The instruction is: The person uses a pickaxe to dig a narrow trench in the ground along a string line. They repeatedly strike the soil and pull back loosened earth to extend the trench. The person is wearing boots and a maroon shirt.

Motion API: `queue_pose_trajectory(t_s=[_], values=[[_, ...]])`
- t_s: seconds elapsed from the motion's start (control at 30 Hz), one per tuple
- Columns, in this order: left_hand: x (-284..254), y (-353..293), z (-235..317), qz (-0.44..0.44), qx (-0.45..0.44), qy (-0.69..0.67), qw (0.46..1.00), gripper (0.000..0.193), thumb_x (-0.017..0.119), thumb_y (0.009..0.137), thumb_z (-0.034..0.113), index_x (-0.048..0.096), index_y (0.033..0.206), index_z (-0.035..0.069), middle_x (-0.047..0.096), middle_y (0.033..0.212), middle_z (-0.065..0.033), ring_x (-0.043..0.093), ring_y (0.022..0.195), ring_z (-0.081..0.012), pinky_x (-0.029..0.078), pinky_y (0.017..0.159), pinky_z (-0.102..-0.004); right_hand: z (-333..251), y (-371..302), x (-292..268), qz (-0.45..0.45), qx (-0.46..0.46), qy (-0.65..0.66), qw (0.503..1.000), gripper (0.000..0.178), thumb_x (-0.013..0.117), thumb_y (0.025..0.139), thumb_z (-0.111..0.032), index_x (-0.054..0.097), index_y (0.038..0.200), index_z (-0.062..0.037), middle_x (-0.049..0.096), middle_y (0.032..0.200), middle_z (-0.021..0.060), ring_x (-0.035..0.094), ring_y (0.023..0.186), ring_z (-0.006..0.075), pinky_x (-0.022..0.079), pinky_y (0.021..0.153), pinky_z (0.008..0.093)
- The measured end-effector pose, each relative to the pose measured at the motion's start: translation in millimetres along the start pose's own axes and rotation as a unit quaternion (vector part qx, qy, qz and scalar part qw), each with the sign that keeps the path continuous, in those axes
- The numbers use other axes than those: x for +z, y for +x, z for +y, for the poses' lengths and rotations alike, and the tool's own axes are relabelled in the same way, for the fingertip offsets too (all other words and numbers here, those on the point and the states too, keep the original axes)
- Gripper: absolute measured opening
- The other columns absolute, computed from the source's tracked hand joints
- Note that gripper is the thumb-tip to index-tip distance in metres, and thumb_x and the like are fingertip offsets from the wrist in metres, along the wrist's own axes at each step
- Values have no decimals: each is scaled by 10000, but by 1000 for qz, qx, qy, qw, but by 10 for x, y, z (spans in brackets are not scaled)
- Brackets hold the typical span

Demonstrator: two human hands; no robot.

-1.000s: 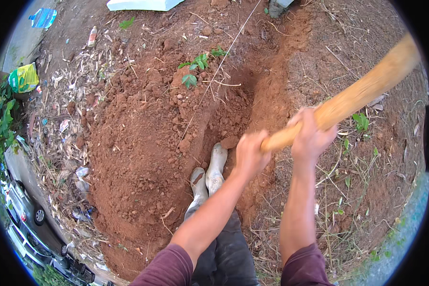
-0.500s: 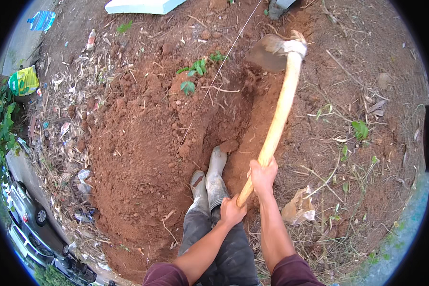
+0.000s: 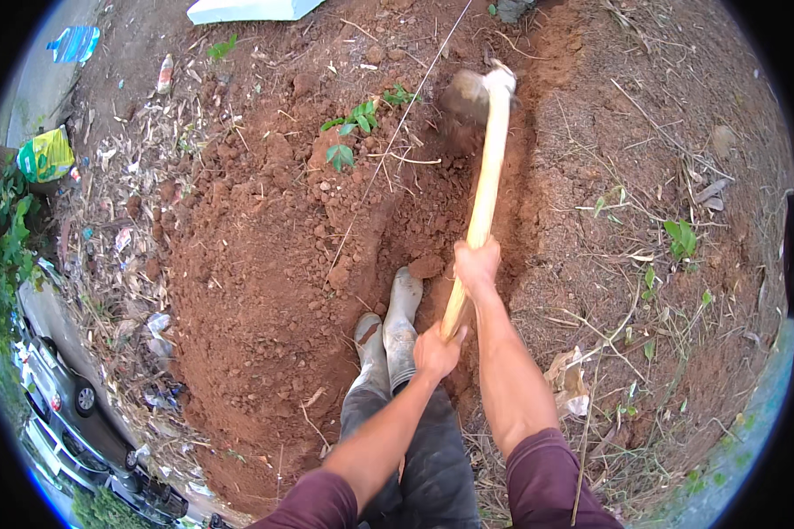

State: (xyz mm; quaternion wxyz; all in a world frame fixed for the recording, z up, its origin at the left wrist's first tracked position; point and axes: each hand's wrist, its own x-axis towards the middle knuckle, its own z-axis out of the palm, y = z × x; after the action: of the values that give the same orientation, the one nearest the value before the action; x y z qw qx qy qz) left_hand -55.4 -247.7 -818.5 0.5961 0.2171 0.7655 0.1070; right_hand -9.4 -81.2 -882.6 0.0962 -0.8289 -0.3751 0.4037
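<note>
Both my hands grip a hoe (image 3: 485, 194) by its pale wooden handle. My left hand (image 3: 438, 353) is closed round the butt end, just above my knees. Farther up the shaft, my right hand (image 3: 476, 266) is wrapped round the wood. The broad metal blade (image 3: 467, 97), partly blurred, is at the far end of a narrow trench (image 3: 428, 207) in reddish soil. Pale wrapping covers the joint of blade and handle. I cannot tell how deep the blade's edge sits in the soil. My pale rubber boots (image 3: 403, 300) stand at the trench's near end.
A thin string (image 3: 375, 176) runs across a loose dirt mound (image 3: 247, 291) left of the trench. Green leaves (image 3: 353, 123) lie near it. At the far edge are a white slab (image 3: 251, 9) and a grey block (image 3: 513, 9). Parked cars (image 3: 71, 397) stand far left; torn paper (image 3: 569, 381) lies right.
The hoe's head has swung left and lower, onto the trench's far part. Both hands have moved with the handle, the right one slightly up and left. The boots remain in place.
</note>
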Motion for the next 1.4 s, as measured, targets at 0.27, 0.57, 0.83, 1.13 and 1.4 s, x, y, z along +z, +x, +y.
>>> queue_pose_trajectory(t_s=[0.27, 0.57, 0.83, 1.13, 1.4], values=[[-279, -1544, -165, 114, 148, 41, 982, 226, 763, 780, 208, 763, 979, 101, 686, 776, -168, 604, 739, -388, 475, 798, -467, -412, -1763, -998, -64, -49, 96, 992, 389, 729, 751, -50, 618, 1115, 31, 644, 871, 89, 625, 750, 200, 547, 716, 373], [-1072, 519, 2414, 217, 454, -108, 858, 180, 730, 764, 96, 557, 812, 101, 627, 713, -107, 604, 700, -349, 403, 769, -405, -2850, -770, -1552, 141, -388, 327, 850, 246, 680, 873, 14, 518, 1058, 31, 656, 698, 114, 625, 524, 152, 540, 505, 301], [-97, -18, 98, 33, -44, 3, 998, 357, 728, 898, 395, 749, 1073, 84, 734, 940, -242, 704, 921, -447, 536, 869, -520, -154, -173, 66, -55, 79, 50, 994, 380, 762, 750, -94, 623, 1070, 56, 698, 884, 207, 712, 850, 296, 567, 768, 435], [-640, -186, 544, 144, 336, 80, 927, 185, 783, 735, 153, 655, 863, 114, 640, 701, -99, 631, 676, -293, 427, 779, -413, -1479, -995, -1002, 12, -53, 294, 954, 160, 631, 842, 53, 510, 942, 26, 611, 730, 102, 596, 494, 168, 516, 445, 326], [-961, 1405, 1390, 204, 354, 48, 912, 199, 734, 781, 113, 549, 850, 96, 644, 750, -133, 610, 748, -364, 407, 787, -462, -1859, 189, -341, -15, -203, 372, 906, 101, 601, 881, 58, 536, 954, 32, 611, 715, 88, 606, 508, 174, 520, 455, 317]])
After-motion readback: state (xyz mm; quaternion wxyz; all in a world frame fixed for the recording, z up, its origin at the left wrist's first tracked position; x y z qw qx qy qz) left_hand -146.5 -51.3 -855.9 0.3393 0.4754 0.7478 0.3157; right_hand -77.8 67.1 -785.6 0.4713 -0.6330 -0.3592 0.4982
